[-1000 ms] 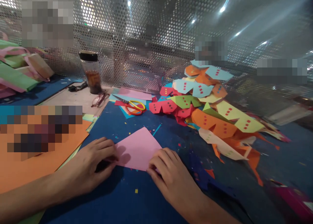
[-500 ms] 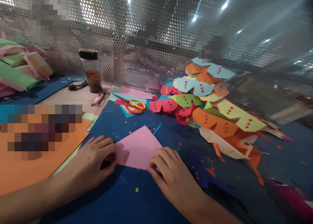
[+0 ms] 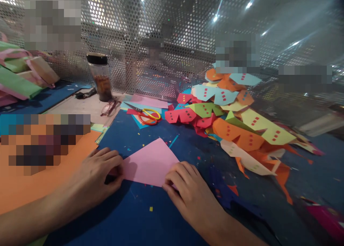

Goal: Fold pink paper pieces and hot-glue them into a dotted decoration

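A pink sheet of paper (image 3: 152,164), folded into a triangle with its point away from me, lies on the blue table (image 3: 129,217). My left hand (image 3: 106,169) has its fingers closed at the paper's left corner, thumb below and fingers curled over. At the right corner, my right hand (image 3: 182,185) pinches the paper and covers that end of it. Both corners are hidden under my fingertips. Beyond the triangle lie scissors (image 3: 147,116) with red and yellow handles, resting on coloured paper.
Folded paper shapes with small coloured squares (image 3: 239,135) are heaped at the right. Orange paper (image 3: 67,174) lies at the left. A jar with a black lid (image 3: 100,79) and eyeglasses (image 3: 109,108) stand near the perforated metal screen (image 3: 120,34). Small scraps dot the table.
My left hand has slid slightly to the left along the pink paper's corner, showing a bit more of the sheet. My right hand stays in place.
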The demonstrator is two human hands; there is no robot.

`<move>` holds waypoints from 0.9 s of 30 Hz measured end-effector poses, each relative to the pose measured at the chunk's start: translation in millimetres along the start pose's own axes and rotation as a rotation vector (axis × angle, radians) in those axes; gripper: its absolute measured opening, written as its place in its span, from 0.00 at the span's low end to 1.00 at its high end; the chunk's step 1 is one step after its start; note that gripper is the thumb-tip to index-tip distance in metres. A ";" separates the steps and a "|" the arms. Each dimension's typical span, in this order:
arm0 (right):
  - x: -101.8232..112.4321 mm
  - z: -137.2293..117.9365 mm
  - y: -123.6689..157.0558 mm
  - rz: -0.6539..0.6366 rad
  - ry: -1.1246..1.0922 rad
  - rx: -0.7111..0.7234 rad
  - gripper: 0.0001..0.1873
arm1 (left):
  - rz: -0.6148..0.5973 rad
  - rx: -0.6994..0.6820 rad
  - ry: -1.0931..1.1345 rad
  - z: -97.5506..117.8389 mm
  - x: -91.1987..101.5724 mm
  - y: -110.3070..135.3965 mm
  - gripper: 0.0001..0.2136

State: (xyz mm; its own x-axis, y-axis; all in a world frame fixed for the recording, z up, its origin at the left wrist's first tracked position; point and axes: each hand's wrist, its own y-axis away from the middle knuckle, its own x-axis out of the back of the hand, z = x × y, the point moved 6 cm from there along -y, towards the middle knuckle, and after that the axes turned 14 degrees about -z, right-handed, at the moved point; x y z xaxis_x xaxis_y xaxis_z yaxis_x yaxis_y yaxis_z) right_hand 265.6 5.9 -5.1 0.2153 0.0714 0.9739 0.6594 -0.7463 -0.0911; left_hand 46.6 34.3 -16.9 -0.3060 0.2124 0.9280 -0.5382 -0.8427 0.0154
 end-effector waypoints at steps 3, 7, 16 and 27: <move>0.2 -0.6 -0.1 -0.008 0.011 0.000 0.06 | -0.005 0.016 -0.003 -4.3 -0.4 0.9 0.05; 0.2 -0.6 -0.4 -0.014 0.014 -0.005 0.06 | -0.014 0.036 -0.003 -4.7 0.2 1.1 0.05; 0.4 0.1 0.1 -0.017 0.017 -0.011 0.05 | -0.040 0.060 -0.001 -4.9 2.6 -0.4 0.05; -0.2 0.0 0.2 -0.029 0.010 -0.022 0.05 | -0.095 0.040 0.083 -7.9 4.4 1.1 0.08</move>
State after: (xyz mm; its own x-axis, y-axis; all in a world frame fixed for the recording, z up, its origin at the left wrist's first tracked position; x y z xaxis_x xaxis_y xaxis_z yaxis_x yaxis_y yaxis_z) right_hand 265.7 5.7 -5.4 0.1890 0.0860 0.9782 0.6494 -0.7582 -0.0588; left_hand 38.5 38.2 -15.7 -0.3199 0.3305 0.8879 -0.5364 -0.8357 0.1177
